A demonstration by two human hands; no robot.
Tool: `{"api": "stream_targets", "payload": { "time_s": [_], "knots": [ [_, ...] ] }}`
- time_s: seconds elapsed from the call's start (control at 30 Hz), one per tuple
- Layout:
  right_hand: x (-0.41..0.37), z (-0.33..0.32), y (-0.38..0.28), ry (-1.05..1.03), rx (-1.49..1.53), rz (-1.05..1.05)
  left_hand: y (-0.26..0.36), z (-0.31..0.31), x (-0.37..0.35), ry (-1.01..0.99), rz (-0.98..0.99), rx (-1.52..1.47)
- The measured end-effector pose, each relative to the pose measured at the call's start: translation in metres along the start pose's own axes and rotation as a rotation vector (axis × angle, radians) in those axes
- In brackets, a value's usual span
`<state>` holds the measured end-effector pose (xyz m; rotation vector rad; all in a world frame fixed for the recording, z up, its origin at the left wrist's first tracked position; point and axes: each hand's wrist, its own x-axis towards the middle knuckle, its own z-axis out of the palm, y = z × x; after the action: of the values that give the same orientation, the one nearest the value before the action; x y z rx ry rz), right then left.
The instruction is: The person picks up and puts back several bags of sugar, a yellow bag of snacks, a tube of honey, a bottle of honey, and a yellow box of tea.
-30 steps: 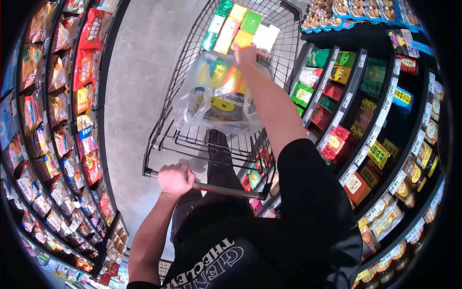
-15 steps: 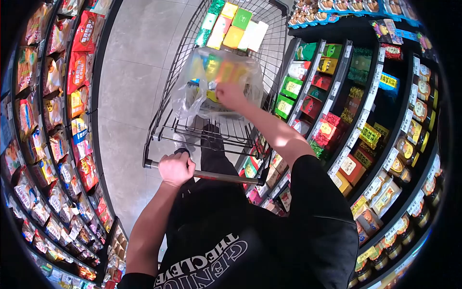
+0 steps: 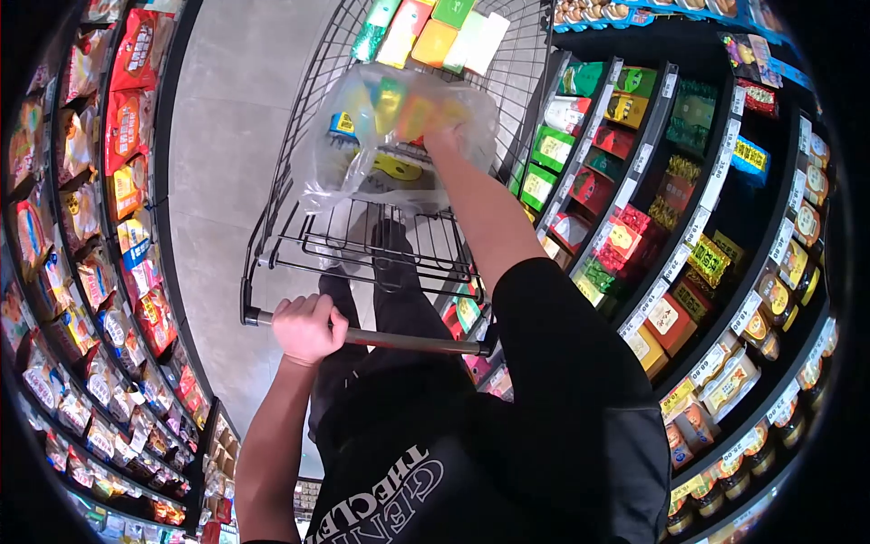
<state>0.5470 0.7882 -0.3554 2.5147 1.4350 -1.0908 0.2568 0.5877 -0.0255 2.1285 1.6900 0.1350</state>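
My left hand (image 3: pixel 309 328) is wrapped round the left part of the cart's handlebar (image 3: pixel 408 342). My right hand (image 3: pixel 446 134) reaches into a translucent plastic bag (image 3: pixel 335 172) in the shopping cart (image 3: pixel 299 136); its fingers are blurred, and what they hold, if anything, cannot be made out. Inside the bag show a yellow item with a face on it (image 3: pixel 396 167), a blue and yellow pack (image 3: pixel 343 124) and blurred orange and yellow packs. Beyond the bag, colourful boxes (image 3: pixel 435 42) lie in the cart's far part.
Shelves of bagged snacks (image 3: pixel 136 127) curve along the left. On the right, close to the cart, stand shelves with boxes, packs and jars (image 3: pixel 775 295). Grey tiled floor (image 3: pixel 217 172) shows between the left shelves and the cart. My legs are behind the cart.
My right hand has moved slightly up and right, deeper over the bag. The handlebar and my left hand appear a little further left in view. The left grip is unchanged.
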Motion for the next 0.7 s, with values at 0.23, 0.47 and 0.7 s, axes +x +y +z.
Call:
{"api": "stream_targets", "payload": {
  "time_s": [0.23, 0.47, 0.7],
  "knots": [
    [-0.004, 0.020, -0.037, 0.234, -0.070, -0.113, 0.000, 0.000, -0.001, 0.012, 0.017, -0.001],
    [-0.052, -0.137, -0.090, -1.178, 0.106, -0.181, 0.003, -0.002, 0.000, 0.023, 0.014, 0.005],
    [0.050, -0.079, -0.100, 0.469, 0.386, -0.174, 0.007, -0.003, 0.001, 0.034, 0.027, -0.007]
  ]
}}
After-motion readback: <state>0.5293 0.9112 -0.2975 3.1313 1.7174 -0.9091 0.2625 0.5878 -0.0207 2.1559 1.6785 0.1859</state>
